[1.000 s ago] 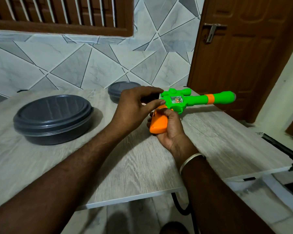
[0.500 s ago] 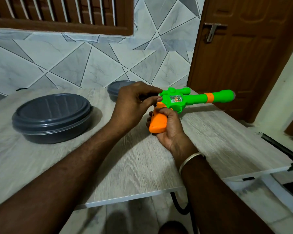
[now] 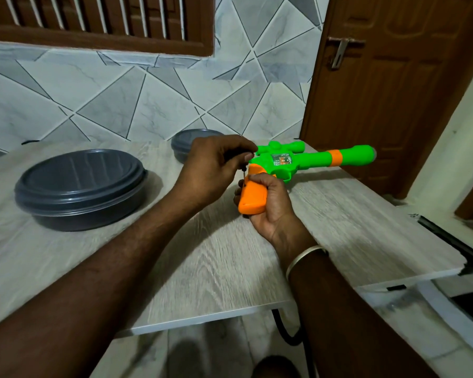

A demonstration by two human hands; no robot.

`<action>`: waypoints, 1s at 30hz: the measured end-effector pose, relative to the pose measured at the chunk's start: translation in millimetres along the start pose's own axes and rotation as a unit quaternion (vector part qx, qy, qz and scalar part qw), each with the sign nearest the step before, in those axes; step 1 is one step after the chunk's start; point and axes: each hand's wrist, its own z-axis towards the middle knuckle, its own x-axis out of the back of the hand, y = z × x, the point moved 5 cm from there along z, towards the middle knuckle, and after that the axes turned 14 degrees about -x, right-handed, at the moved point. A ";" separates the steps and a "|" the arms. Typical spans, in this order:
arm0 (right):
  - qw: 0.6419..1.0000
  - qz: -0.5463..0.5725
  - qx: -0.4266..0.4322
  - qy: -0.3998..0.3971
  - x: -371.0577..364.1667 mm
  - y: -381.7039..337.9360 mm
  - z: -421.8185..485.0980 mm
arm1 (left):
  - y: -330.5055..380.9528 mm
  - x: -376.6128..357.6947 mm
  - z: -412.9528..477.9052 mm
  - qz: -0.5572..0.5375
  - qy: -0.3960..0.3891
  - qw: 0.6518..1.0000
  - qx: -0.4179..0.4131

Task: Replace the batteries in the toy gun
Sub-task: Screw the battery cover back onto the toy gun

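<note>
**Toy gun in hand above table; screwdriver tip at grip**

Count: 1 toy gun (image 3: 283, 161), 1 screwdriver (image 3: 244, 173), 2 hands, 2 dark grey lidded containers, 1 bangle (image 3: 306, 258).

Toy gun: green body with a scope on top and one orange band on the barrel. It is held just above the far middle of the table (image 3: 216, 268), with the barrel pointing right toward the door (image 3: 393, 91).

Right hand (image 3: 272, 204): fingers and thumb curled round the orange grip (image 3: 253, 196), butt end toward the camera. The bangle sits on this wrist.

Left hand (image 3: 216, 166): fingertips pinch the screwdriver's dark handle. The thin shaft runs down to the top edge of the orange grip. I cannot tell if the tip sits in a screw.

Containers: the large container (image 3: 79, 186) is on the table's left. The small container (image 3: 187, 143) is at the far edge, behind the left hand. They are well apart.
</note>
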 end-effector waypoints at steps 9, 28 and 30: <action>1.000 0.002 0.003 0.000 -1.4 0.6 0.1 | -1.7 4.3 -3.8 -0.059 0.053 0.996 0.039; 1.000 0.005 -0.004 0.002 -1.3 0.4 -1.8 | 0.0 -1.0 -3.1 -0.035 0.009 0.999 0.031; 1.000 0.002 -0.005 0.004 -1.5 0.6 -2.1 | -2.8 -0.2 -4.4 -0.049 0.023 0.998 0.044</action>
